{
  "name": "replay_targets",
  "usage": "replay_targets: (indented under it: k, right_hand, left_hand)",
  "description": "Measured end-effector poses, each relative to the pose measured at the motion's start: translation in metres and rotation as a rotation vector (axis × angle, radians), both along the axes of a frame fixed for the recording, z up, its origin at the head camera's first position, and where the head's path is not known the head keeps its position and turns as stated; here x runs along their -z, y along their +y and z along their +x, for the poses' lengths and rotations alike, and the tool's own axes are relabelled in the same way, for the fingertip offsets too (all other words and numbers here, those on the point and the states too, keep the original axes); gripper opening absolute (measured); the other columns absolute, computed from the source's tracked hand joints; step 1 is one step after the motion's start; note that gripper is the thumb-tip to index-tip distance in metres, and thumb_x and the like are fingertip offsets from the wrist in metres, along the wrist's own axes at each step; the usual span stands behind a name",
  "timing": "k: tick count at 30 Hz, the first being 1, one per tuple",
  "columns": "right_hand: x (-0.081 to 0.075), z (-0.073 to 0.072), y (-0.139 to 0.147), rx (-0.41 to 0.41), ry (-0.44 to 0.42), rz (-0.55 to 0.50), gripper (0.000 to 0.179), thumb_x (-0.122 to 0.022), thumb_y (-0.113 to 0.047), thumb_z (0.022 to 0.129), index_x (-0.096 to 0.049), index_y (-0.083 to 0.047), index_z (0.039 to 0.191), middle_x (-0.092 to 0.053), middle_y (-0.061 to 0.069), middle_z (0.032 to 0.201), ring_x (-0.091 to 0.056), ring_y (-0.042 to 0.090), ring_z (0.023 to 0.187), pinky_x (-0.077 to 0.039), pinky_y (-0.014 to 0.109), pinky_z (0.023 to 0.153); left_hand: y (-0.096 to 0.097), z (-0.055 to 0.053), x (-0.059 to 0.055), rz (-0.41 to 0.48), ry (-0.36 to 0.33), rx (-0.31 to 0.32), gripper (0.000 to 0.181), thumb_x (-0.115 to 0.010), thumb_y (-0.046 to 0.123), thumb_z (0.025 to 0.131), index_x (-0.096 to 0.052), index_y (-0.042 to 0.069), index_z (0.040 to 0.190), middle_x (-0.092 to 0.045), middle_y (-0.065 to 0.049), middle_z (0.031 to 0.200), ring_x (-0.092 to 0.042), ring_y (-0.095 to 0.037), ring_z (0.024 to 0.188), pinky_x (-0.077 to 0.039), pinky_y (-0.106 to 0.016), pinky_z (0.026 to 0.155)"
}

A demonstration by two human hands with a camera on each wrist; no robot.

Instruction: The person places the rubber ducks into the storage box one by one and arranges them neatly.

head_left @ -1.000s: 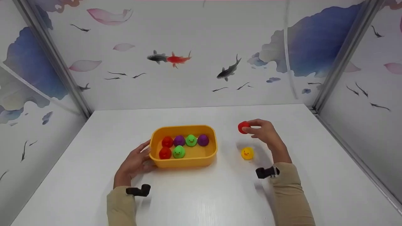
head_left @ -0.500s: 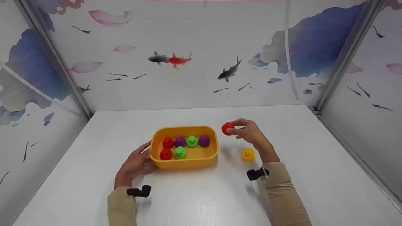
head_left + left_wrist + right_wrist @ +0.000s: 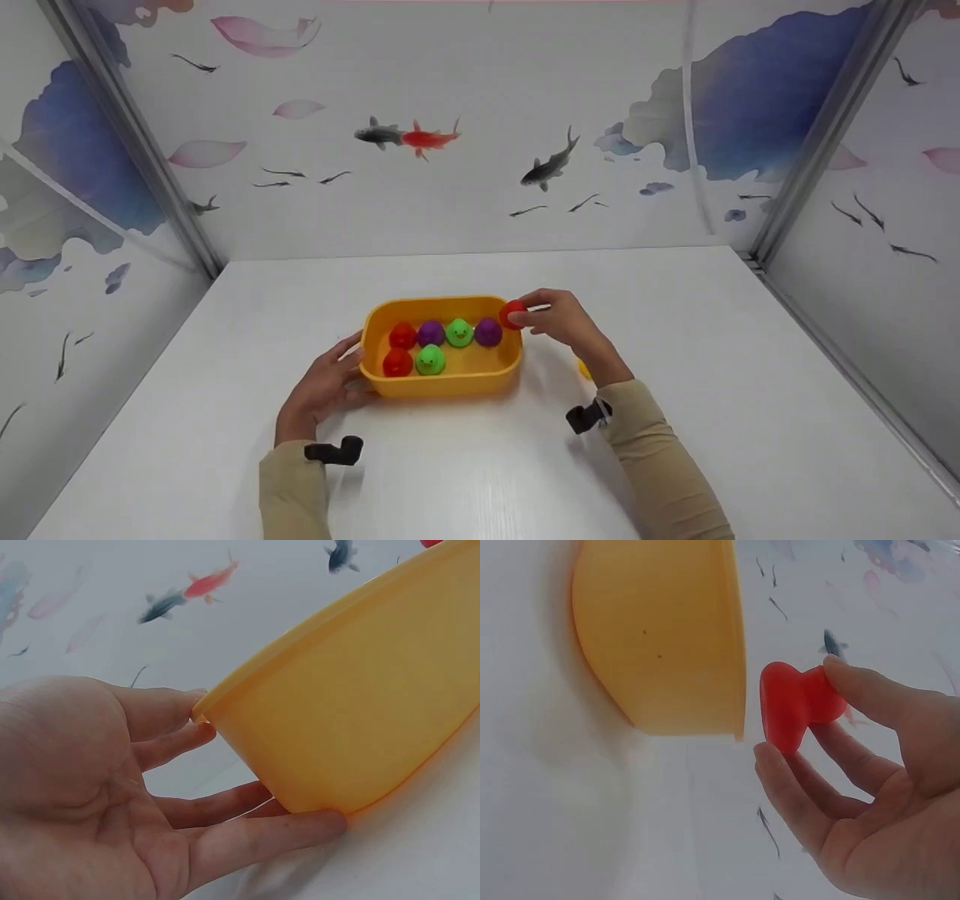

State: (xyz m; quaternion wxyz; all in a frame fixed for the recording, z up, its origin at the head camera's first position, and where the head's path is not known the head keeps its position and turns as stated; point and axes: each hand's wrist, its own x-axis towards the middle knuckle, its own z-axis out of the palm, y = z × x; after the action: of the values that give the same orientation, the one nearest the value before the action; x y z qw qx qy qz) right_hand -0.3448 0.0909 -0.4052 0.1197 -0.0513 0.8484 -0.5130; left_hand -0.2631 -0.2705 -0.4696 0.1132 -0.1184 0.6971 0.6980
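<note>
My right hand (image 3: 559,319) pinches a red rubber duck (image 3: 784,705) between thumb and fingertips. In the head view this duck overlaps the right end of the yellow plastic tub's rim (image 3: 442,386). Inside the tub sit two red ducks (image 3: 397,362), two purple ducks (image 3: 488,331) and two green ducks (image 3: 430,361). My left hand (image 3: 319,390) touches the tub's left end. In the left wrist view, its fairly straight, spread fingers (image 3: 255,840) rest against the end wall, rim and bottom corner.
A yellow duck (image 3: 585,369) lies on the white table (image 3: 480,465) to the tub's right, mostly hidden by my right wrist. Patterned panels (image 3: 480,202) with painted fish close off the back and sides. A small black camera (image 3: 589,416) is worn on each wrist.
My right hand has carried the red duck leftward from the open table to the tub's right rim. The right forearm now covers most of the yellow duck. The left hand has stayed put.
</note>
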Motion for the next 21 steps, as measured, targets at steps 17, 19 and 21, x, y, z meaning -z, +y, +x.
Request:
replay_targets:
  k: [17, 19, 21]
  right_hand:
    - [-0.005, 0.005, -0.057, -0.120, -0.030, 0.062, 0.033, -0.077, -0.024, 0.089, -0.069, -0.008, 0.116, -0.068, 0.012, 0.118, -0.068, 0.031, 0.106, -0.057, 0.040, 0.100]
    - [-0.004, 0.005, -0.062, -0.132, -0.054, 0.045, 0.033, -0.077, -0.023, 0.089, -0.069, -0.007, 0.116, -0.067, 0.013, 0.117, -0.067, 0.034, 0.108, -0.057, 0.042, 0.100]
    - [-0.002, 0.005, -0.065, -0.138, -0.070, 0.039, 0.032, -0.078, -0.022, 0.088, -0.069, -0.007, 0.114, -0.068, 0.012, 0.115, -0.067, 0.035, 0.108, -0.057, 0.042, 0.100]
  left_hand:
    - [0.000, 0.001, -0.002, -0.012, -0.006, -0.007, 0.056, -0.050, 0.037, 0.105, -0.030, 0.032, 0.158, -0.038, -0.015, 0.159, -0.049, -0.036, 0.138, -0.053, -0.046, 0.103]
    - [0.001, 0.002, -0.001, -0.014, -0.003, -0.003, 0.057, -0.049, 0.037, 0.105, -0.030, 0.031, 0.158, -0.038, -0.016, 0.159, -0.049, -0.036, 0.138, -0.053, -0.046, 0.103]
    - [0.001, 0.002, 0.000, -0.009, 0.007, 0.002, 0.057, -0.049, 0.036, 0.106, -0.029, 0.029, 0.159, -0.038, -0.017, 0.159, -0.049, -0.037, 0.138, -0.054, -0.047, 0.103]
